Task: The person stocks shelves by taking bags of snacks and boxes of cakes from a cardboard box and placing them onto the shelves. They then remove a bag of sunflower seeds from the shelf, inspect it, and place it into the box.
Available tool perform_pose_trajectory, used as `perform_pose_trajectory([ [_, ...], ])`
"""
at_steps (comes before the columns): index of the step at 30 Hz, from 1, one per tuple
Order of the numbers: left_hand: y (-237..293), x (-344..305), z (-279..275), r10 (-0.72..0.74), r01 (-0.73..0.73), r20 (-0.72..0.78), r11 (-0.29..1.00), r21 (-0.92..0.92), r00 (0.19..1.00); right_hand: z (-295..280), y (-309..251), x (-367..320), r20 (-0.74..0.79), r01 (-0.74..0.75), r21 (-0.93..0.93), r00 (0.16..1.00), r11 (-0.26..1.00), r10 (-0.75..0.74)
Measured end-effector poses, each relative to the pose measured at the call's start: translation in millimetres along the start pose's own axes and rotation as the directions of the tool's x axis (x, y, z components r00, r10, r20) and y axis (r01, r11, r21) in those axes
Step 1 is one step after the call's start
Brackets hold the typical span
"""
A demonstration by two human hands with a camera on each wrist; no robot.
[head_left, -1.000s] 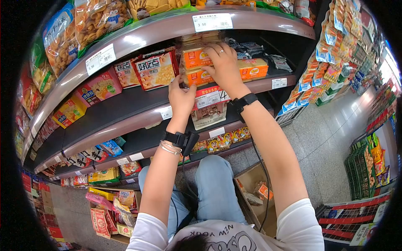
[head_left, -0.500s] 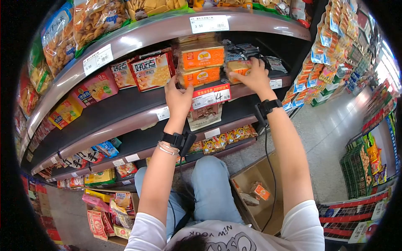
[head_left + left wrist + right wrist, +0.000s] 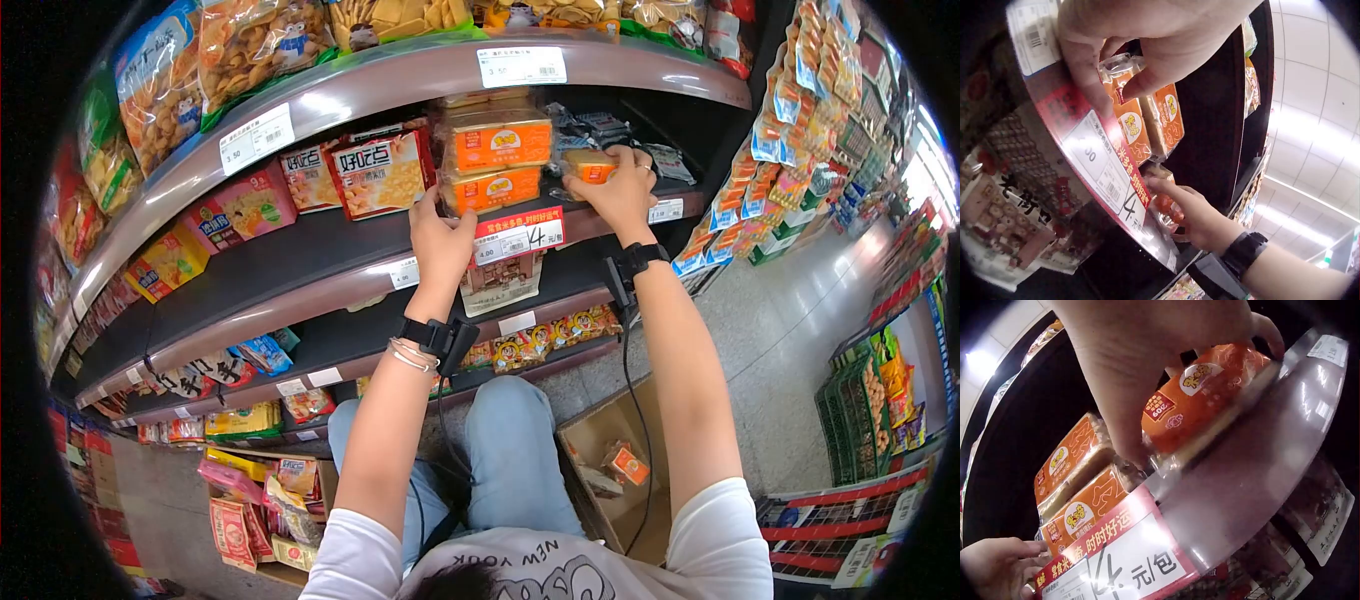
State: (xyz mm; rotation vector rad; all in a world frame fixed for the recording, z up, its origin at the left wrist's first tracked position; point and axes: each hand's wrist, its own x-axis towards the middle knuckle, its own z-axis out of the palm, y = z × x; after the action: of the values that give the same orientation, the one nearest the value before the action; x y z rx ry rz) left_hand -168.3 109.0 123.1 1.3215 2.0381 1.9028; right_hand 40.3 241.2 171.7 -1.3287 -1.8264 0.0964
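Observation:
Two orange cracker packs are stacked on the middle shelf, the upper pack (image 3: 500, 145) above the lower pack (image 3: 492, 190). My left hand (image 3: 442, 240) touches the lower pack's left end, its fingers loosely bent. To the right, my right hand (image 3: 617, 195) grips a separate orange pack (image 3: 590, 168) by its ends. Seen from the right wrist, that pack (image 3: 1200, 394) lies at the shelf's front edge, partly under my right hand (image 3: 1160, 344), while my left hand (image 3: 1000, 565) rests beside the stack. In the left wrist view, my left hand (image 3: 1154, 44) covers part of the stack.
A red-and-white biscuit packet (image 3: 378, 175) stands left of the stack, dark packets (image 3: 670, 162) behind at right. A red price sign (image 3: 520, 235) hangs on the shelf edge. Cardboard boxes of goods (image 3: 622, 505) stand on the floor; snack packets (image 3: 790, 100) hang at right.
My right hand has left the stacked packs, moved right and taken hold of the separate pack. My left hand has stayed at the stack's left end.

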Motion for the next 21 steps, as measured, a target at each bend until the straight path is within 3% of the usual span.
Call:
perform_pose_trajectory([
  [9,5,-3,-2,0.006,-0.006,-0.015,1.0,0.028,1.0,-2,4,25,-0.294,0.04,0.283,0.955,0.958,0.047],
  [15,10,-4,-3,0.005,-0.005,-0.007,0.999,0.035,1.0,-29,-60,24,-0.434,0.252,0.274,0.894,0.928,-0.115],
  [18,7,-4,-1,-0.001,0.001,-0.009,1.0,-0.002,1.0,-29,-93,18,-0.31,0.172,0.227,0.946,0.959,-0.096],
  [21,12,-5,-3,0.023,-0.022,-0.017,1.0,0.015,1.0,-21,-121,14,-0.326,0.192,0.198,0.938,0.961,-0.12],
])
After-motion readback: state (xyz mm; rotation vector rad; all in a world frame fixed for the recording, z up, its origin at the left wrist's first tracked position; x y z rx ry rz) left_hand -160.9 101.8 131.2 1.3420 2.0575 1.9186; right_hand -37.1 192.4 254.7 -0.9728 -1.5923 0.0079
